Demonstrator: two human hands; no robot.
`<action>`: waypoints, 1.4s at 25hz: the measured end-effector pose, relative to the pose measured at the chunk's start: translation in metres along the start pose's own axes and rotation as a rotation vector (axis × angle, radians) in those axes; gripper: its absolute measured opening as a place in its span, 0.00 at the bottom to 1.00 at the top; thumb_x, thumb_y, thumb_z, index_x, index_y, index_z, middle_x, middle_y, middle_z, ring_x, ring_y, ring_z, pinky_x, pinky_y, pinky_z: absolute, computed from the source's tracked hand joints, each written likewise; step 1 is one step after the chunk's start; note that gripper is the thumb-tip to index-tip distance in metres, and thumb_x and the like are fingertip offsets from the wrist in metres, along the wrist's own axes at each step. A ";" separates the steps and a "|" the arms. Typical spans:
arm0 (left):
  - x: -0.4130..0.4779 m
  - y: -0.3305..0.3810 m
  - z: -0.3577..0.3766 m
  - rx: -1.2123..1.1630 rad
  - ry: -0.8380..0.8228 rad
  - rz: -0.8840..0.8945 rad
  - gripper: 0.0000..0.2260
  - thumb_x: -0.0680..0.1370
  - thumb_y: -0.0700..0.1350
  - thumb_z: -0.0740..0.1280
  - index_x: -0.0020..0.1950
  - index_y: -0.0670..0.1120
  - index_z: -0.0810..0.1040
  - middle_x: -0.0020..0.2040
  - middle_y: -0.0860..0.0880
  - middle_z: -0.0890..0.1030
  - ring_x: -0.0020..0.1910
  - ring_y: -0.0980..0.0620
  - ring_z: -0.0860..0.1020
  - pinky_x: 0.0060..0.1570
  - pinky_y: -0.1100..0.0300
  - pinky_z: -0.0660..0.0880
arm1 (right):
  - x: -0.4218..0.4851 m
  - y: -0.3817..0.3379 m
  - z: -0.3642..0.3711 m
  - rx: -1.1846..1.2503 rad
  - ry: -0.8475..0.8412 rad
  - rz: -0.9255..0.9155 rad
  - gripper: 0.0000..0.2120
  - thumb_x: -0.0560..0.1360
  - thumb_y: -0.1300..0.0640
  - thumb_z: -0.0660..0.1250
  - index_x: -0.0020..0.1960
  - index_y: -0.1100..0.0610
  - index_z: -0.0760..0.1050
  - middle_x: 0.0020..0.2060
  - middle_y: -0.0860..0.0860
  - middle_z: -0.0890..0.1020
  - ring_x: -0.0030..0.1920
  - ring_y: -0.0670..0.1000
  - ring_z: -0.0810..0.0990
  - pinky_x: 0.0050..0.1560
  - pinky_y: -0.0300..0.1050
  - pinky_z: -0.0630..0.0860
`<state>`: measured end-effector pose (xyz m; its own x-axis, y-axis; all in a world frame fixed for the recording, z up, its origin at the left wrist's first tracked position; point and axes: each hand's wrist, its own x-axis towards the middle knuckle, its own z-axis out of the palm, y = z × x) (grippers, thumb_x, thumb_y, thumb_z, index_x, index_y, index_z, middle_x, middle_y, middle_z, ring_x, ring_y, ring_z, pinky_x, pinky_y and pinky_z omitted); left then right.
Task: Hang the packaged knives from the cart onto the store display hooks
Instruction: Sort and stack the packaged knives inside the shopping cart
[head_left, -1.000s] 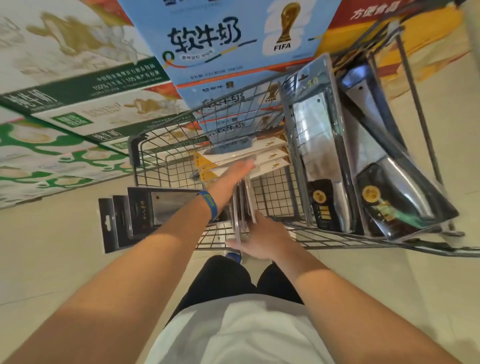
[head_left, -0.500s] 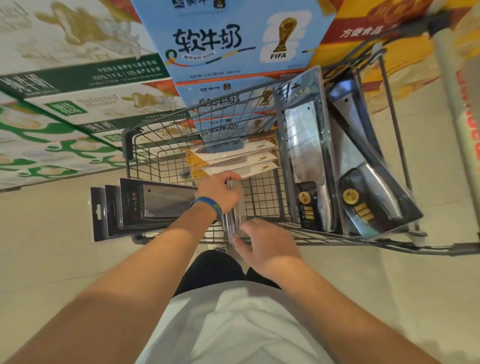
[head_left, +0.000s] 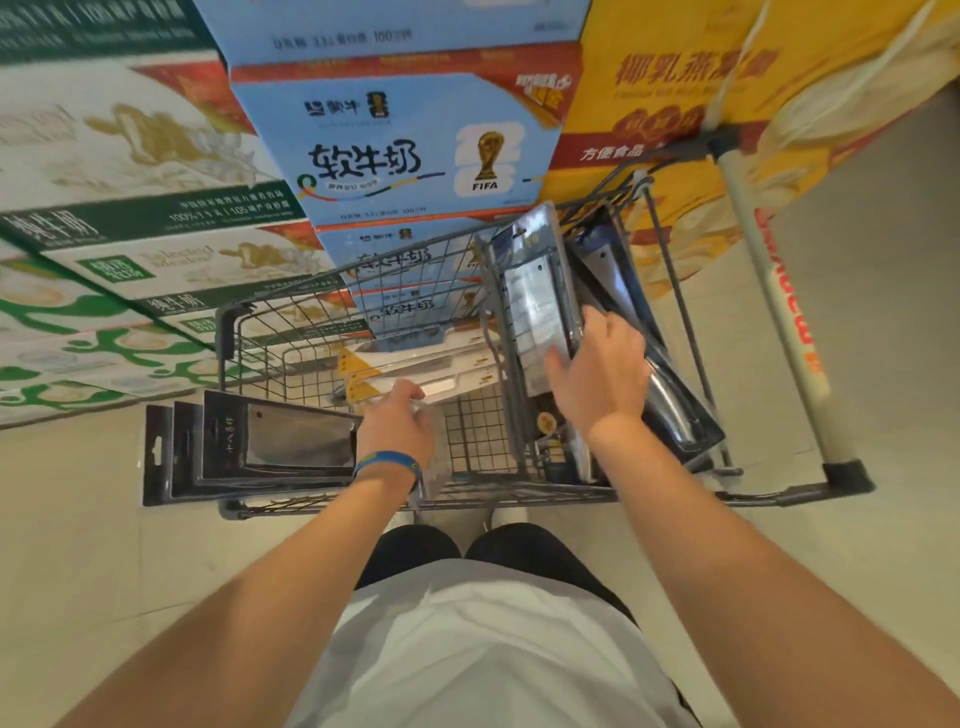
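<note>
- Stacked cartons fill the far side: green-and-white ones (head_left: 130, 218) on the left, blue milk cartons (head_left: 395, 150) in the middle, yellow ones (head_left: 675, 104) on the right.
- A wire cart (head_left: 291, 322) stands on the pale floor (head_left: 78, 545) just in front of the person, its white handle bar (head_left: 779, 312) running along the right.
- The packaged knives are all in the cart. Black-carded packs (head_left: 249, 441) lie flat on the near left, jutting past the cart's left side.
- Dark packs (head_left: 675, 395) lean against the right wall.
- A tall cleaver pack (head_left: 535, 301) stands upright just left of them.
- Yellow-and-white carded knives (head_left: 415, 364) lie stacked at the far middle.
- The right hand (head_left: 602, 374) grips the tall cleaver pack, thumb across its face and fingers curled over its right edge.
- The left hand (head_left: 397, 415), well apart from the right, curls over the top of a clear pack (head_left: 431, 467) standing on edge by the near wall.
- A blue wristband (head_left: 387, 462) sits on the left wrist.
</note>
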<state>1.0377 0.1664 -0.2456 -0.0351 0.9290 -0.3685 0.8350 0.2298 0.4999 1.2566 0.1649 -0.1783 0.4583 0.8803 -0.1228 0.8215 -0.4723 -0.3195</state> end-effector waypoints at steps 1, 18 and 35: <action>-0.005 0.001 0.004 -0.029 -0.005 -0.016 0.06 0.79 0.40 0.62 0.53 0.49 0.73 0.39 0.48 0.77 0.35 0.48 0.74 0.37 0.57 0.69 | 0.015 0.010 0.001 -0.142 -0.055 0.025 0.32 0.78 0.43 0.67 0.76 0.56 0.65 0.71 0.57 0.72 0.71 0.60 0.68 0.68 0.60 0.69; -0.003 0.001 0.010 0.083 -0.171 0.002 0.10 0.80 0.38 0.58 0.57 0.52 0.67 0.51 0.48 0.76 0.40 0.47 0.78 0.43 0.50 0.78 | 0.110 0.018 0.013 -0.052 -0.365 0.098 0.28 0.75 0.45 0.73 0.70 0.49 0.66 0.63 0.57 0.75 0.51 0.59 0.81 0.41 0.48 0.74; 0.007 -0.021 -0.009 0.063 -0.147 0.018 0.09 0.81 0.38 0.57 0.55 0.52 0.67 0.35 0.47 0.78 0.32 0.47 0.78 0.32 0.55 0.75 | 0.041 -0.005 -0.018 0.115 -0.060 -0.184 0.14 0.76 0.47 0.72 0.34 0.51 0.76 0.35 0.47 0.78 0.33 0.49 0.75 0.30 0.41 0.66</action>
<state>1.0149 0.1711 -0.2517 0.0575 0.8794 -0.4726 0.8675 0.1903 0.4596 1.2774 0.2027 -0.1652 0.2800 0.9540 -0.1071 0.8440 -0.2979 -0.4461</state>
